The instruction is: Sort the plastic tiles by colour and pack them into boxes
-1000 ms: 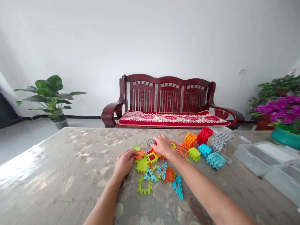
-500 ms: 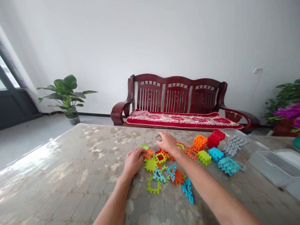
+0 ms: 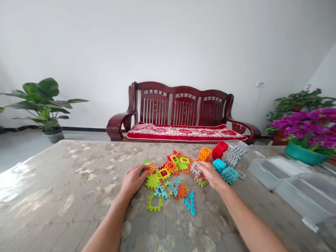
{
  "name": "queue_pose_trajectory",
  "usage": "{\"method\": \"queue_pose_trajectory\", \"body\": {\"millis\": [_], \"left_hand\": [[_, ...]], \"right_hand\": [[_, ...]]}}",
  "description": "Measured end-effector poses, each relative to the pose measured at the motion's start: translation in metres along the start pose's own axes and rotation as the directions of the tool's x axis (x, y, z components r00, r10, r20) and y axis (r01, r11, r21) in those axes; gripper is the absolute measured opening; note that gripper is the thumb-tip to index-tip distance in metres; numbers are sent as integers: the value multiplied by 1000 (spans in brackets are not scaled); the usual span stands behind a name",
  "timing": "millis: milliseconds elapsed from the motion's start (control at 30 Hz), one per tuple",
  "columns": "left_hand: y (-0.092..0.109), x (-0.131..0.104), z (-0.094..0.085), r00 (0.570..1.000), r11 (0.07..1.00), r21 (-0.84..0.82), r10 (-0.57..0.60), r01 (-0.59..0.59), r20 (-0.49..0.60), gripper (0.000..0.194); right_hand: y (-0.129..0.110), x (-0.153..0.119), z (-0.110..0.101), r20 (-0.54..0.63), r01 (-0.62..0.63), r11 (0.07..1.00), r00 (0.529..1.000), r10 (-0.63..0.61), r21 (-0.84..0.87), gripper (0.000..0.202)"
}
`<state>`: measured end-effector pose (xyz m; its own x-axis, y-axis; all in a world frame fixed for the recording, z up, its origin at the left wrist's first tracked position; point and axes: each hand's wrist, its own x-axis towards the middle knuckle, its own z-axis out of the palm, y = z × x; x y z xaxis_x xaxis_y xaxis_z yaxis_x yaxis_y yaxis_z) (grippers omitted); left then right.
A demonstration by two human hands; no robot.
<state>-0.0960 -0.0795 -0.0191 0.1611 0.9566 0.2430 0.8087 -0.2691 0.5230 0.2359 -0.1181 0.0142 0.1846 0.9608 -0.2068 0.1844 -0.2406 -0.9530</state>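
Note:
My right hand holds a grey square interlocking tile between thumb and fingers, just right of a loose pile of tiles. At the pile's left edge, my left hand rests low over the table, its fingertips closed at an orange tile. Green, red, orange and blue tiles overlap between the hands, among them a solid green square and a blue triangle. Closer to me lie an open green square and a long blue triangle. Another green tile sits partly beneath my right hand.
Sorted stacks stand right of my right hand: orange, red, blue and grey. Clear plastic boxes and a purple flower pot are farther right. A wooden bench stands behind the table.
My right hand has come back from the pile's far side to its right side, with the grey tile still held. My left hand stays by the orange tile. The view has turned right.

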Motion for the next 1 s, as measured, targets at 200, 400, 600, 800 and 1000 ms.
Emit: {"method": "queue_pose_trajectory", "body": {"millis": [200,400,600,800,1000], "left_hand": [[-9,4,4,1000,1000,-7,-7,7,6,29],[-10,4,4,1000,1000,17,-8,8,16,29],[-8,3,2,1000,999,37,-8,8,21,31],[-10,4,2,1000,1000,21,8,-8,1,32],[-19,8,7,1000,1000,19,3,-3,-2,33]], "right_hand": [[16,-1,-8,-48,147,865,980,-193,-479,43],[13,-10,-12,89,287,541,928,-361,-790,35],[10,-20,-1,105,256,451,937,-332,-855,36],[6,-24,-10,-30,243,558,900,-434,-794,45],[5,-28,-94,-304,220,770,827,-472,-598,51]]}}
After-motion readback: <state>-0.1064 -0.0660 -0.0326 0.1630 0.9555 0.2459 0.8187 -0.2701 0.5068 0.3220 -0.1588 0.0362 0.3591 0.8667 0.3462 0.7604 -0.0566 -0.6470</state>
